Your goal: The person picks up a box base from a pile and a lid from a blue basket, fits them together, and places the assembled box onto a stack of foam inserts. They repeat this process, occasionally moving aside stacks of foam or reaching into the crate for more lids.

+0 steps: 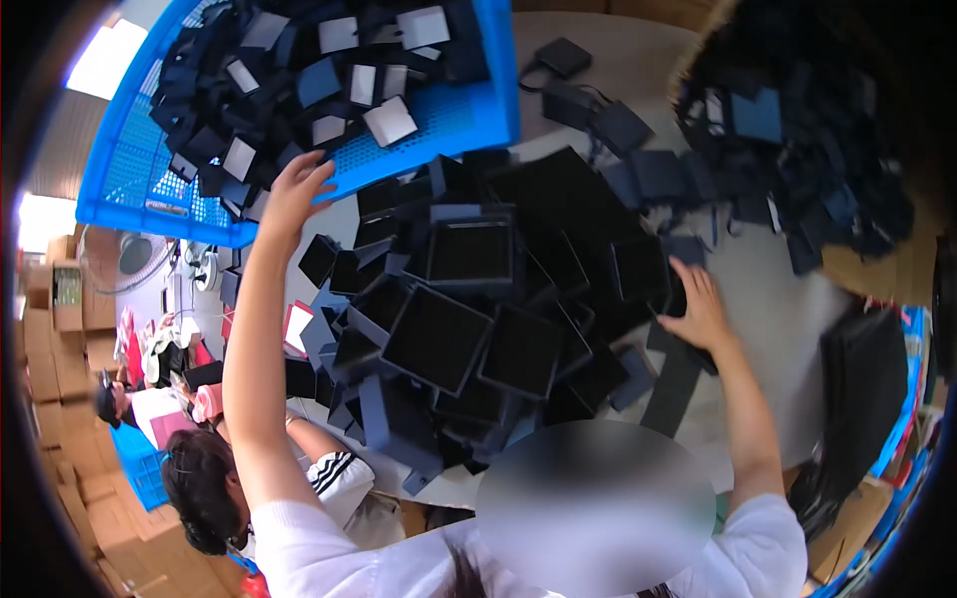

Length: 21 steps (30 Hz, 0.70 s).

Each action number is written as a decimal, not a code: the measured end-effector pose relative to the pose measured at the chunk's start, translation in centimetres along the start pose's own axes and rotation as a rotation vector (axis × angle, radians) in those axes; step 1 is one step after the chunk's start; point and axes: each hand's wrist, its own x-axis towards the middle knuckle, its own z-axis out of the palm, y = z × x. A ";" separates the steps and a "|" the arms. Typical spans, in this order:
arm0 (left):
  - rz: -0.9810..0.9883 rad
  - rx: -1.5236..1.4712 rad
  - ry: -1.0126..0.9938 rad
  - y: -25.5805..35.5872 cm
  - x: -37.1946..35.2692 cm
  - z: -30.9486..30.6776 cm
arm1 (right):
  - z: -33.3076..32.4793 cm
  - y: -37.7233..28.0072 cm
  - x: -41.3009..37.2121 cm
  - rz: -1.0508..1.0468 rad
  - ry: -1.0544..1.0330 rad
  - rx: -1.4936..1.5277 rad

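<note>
And there's the black open box (640,269) at the right side of the heap of dark boxes (439,339) on the counter (788,319), the right hand (688,294) right at its edge, thumb and fingers apart, though whether they touch it I can't tell! Across the heap, the left hand (317,177), fingers spread, is at the near rim of the blue crate (429,118), loaded with small dark and pale-faced boxes (339,80).

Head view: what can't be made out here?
All in the head view:
Blue plastic crate: far end cut off by the top edge.
Heap of black boxes: lower ones buried under upper ones.
Left hand, right hand: palms hidden by their backs, grip unclear.
Bottom centre: blurred oval.
</note>
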 end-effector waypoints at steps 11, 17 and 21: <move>-0.190 0.502 0.399 -14.2 23.6 11.1 | 0.8 -1.3 -2.0 0.186 0.392 0.274; -0.058 0.237 0.184 -8.0 16.2 9.6 | -3.6 -7.9 2.3 -0.123 0.622 0.599; 0.496 0.311 -0.029 1.1 2.8 11.9 | -7.7 -14.9 5.2 -0.409 0.663 0.389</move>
